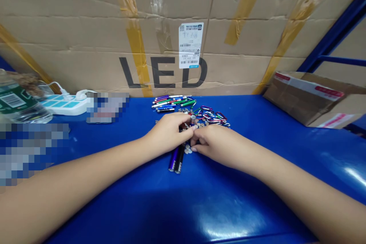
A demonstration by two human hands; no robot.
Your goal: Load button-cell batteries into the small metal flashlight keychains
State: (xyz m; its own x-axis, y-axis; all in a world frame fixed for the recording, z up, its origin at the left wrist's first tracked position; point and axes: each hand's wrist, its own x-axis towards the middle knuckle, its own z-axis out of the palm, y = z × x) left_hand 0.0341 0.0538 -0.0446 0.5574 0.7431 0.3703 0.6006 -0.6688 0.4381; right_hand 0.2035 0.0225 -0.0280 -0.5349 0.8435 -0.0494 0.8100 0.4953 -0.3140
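Note:
My left hand (170, 131) is closed, thumb and forefinger pinching a small flashlight (193, 119) whose silver end points up. Close against it, my right hand (210, 139) has its fingers curled together at the flashlight's lower part; what they hold is hidden. Below my left hand lie a purple flashlight (173, 161) and a black flashlight (179, 161), side by side, their upper ends covered by the hand. Several small silver discs like button cells (187, 150) lie between the hands, with more behind them. Coloured carabiner clips (219, 118) are heaped just beyond my right hand.
Slim metallic flashlights (171, 101) lie piled at the back of the blue table (160, 213). A large cardboard box (94, 38) rises behind. To the left stand a power strip (70, 105) and a plastic bottle (20, 101); an open carton (309, 101) is at right.

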